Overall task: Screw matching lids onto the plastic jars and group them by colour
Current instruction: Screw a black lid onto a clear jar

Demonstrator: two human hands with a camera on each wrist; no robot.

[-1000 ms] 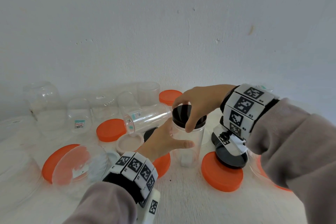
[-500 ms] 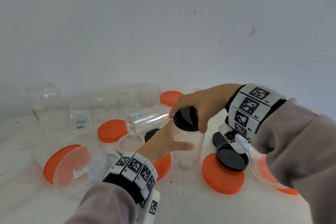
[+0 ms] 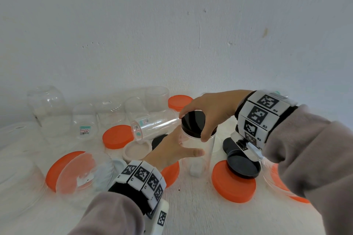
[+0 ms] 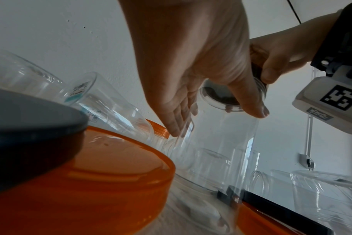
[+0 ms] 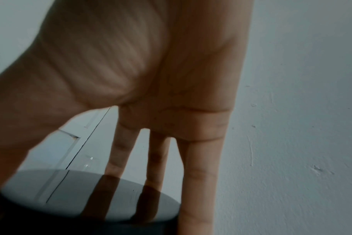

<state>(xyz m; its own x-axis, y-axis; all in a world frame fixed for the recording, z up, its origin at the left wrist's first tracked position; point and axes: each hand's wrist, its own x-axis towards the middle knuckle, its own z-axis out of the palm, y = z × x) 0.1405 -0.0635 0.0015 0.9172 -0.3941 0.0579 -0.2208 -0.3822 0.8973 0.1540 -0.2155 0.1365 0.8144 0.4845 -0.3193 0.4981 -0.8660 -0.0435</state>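
Two hands work one jar (image 3: pixel 198 150), upright near the table's middle. Right hand (image 3: pixel 212 109) arches over the top, fingers and thumb curled down round the rim of a black lid (image 3: pixel 193 123), a grip that likely serves for turning it onto the thread. Left hand (image 3: pixel 172 150) cups the jar's upper wall from the near-left side, thumb (image 3: pixel 196 152) across the front, fingers wrapped behind, presumably to stop the body spinning or tipping under the twist. Left wrist view shows the lid seated in the neck; whether it is fully tight I cannot tell. Jar is clear plastic, tall, straight-sided, with a small white packet (image 3: pixel 196 170) at the bottom. Just beside it, right: a second black lid (image 3: pixel 242 168) overlapping an orange lid (image 3: pixel 232 187). Left and behind: more orange lids, one pale lid (image 3: pixel 136 150), a clear jar on its side (image 3: pixel 152 126), several open clear jars against the wall (image 3: pixel 172 34). Grouping by colour looks not yet begun.
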